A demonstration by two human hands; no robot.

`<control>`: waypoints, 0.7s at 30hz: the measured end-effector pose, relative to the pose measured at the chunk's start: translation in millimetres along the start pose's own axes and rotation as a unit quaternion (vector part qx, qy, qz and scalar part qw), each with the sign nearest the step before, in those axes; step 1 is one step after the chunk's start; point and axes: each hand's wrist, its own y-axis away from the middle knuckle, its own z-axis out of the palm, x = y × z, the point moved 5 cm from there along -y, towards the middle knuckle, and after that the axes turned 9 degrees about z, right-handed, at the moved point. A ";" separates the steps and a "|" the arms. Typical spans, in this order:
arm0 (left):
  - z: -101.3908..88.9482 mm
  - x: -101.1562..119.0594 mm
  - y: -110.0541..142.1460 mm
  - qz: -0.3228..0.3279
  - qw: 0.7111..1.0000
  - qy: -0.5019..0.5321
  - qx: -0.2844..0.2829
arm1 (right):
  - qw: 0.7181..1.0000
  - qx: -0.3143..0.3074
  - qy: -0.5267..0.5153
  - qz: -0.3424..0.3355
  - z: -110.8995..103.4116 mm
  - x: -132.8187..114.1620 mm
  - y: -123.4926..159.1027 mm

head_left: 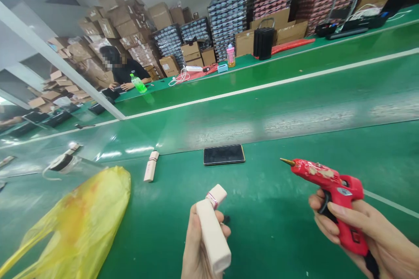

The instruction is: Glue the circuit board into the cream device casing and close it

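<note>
The left hand [199, 250] curls around the lower end of a pale pink oblong case [211, 231], pressing the thumb along its side, with the fingers mostly out of sight behind it. A thin pink band [212, 200] loops around the case near its far end. The case is tilted up and held above the green conveyor belt [281, 231], near the middle of the view. The right hand [355, 231] closes around the handle of a red hot glue gun [327, 185], whose barrel is crusted with old glue. Its brass nozzle [287, 161] points far and left, well apart from the case (whether a finger is on the trigger, the view doesn't show). This is a sound way to hold them: both hands stay behind the nozzle, and the banded end stays uncovered.

On the belt lie a black smartphone [224, 154], a matching pale case [151, 166] and, near left, a yellow plastic bag [72, 222]. Far left, a seated co-worker [126, 69] works beside a green bottle [138, 83], with stacked cardboard cartons [127, 22] behind.
</note>
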 end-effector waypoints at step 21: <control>-16.3 -12.8 -14.6 0.273 0.883 -0.380 -0.024 | 0.996 -0.053 0.027 0.063 1.4 18.8 24.7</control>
